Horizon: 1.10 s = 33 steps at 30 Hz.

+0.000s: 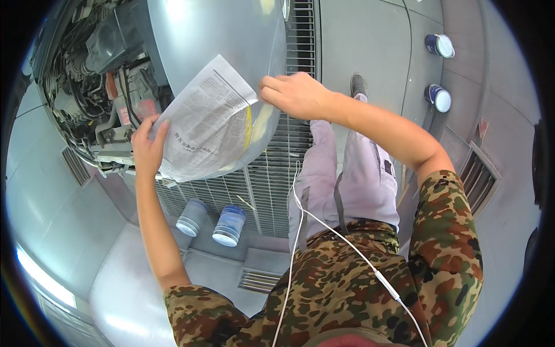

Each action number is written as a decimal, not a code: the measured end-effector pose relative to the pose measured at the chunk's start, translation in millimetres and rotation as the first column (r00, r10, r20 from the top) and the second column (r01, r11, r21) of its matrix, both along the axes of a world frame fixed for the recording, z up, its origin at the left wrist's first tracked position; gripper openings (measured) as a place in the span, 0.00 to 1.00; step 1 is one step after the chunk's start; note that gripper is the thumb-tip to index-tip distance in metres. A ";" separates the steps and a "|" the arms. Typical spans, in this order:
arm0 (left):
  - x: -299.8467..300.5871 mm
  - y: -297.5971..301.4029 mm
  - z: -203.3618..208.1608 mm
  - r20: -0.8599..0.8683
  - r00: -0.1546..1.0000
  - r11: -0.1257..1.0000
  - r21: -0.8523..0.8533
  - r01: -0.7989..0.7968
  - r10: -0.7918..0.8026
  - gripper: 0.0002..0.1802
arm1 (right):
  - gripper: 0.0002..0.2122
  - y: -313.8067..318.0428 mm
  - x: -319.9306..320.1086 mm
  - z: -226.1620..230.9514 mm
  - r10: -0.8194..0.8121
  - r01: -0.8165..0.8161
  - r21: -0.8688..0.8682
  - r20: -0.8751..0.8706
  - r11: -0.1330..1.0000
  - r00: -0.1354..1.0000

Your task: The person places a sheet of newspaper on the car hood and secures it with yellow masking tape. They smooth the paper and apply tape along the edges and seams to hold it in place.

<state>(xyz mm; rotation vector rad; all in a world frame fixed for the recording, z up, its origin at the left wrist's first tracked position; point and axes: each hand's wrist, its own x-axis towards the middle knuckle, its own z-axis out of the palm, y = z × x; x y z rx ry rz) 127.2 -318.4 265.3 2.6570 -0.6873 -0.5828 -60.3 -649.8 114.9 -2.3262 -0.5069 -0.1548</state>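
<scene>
A sheet of newspaper (pixel 202 115) lies spread against the curved grey front fender (pixel 217 29) of a car, its upper corner standing up. A yellow strip or patch (pixel 248 128) shows along the paper's right side. My left hand (pixel 149 144) grips the paper's left edge, thumb on top, beside the open engine bay (pixel 115 75). At the sheet's right corner my right hand (pixel 295 95) is closed with the fingers pinched together, the corner at its fingertips. The fender under the paper is mostly hidden.
Two paint buckets (pixel 229 225) stand on the floor past the car's front. Two dark blue cans (pixel 440 45) are by the right wall. Floor grating (pixel 272 173) runs beneath the car and near my legs. A white cable (pixel 335 231) hangs across my front.
</scene>
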 end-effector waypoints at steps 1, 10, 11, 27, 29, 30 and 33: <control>-0.2 -0.9 -0.8 0.006 1.000 1.000 -0.010 0.012 -0.012 0.15 | 0.09 0.7 -4.3 1.6 -0.003 0.003 0.004 -0.023 1.000 1.000; -11.0 -3.7 0.9 0.135 0.989 0.995 -0.071 0.066 -0.056 0.09 | 0.09 21.9 -32.4 11.7 -0.055 0.059 0.068 -0.062 0.996 0.997; -12.0 -3.0 0.9 0.129 0.990 0.994 -0.087 0.062 -0.051 0.09 | 0.09 22.8 -36.0 12.8 -0.053 0.058 0.081 -0.067 0.995 0.996; -6.0 0.6 -11.5 0.002 0.994 0.973 -0.203 -0.105 0.108 0.11 | 0.09 8.2 -32.2 23.5 -0.135 0.246 0.464 -0.259 0.851 0.956; -6.4 2.6 -11.9 0.000 0.994 0.968 -0.228 -0.105 0.108 0.11 | 0.10 4.4 -31.9 26.2 -0.135 0.337 0.450 -0.424 0.827 0.896; -6.5 4.1 -11.5 -0.004 0.993 0.965 -0.237 -0.113 0.116 0.11 | 0.11 3.2 -30.9 28.2 -0.134 0.374 0.446 -0.481 0.813 0.866; -8.0 8.1 -10.2 0.006 0.994 0.967 -0.231 -0.105 0.110 0.10 | 0.21 1.0 -21.7 36.2 -0.139 0.489 0.518 -0.574 0.702 0.807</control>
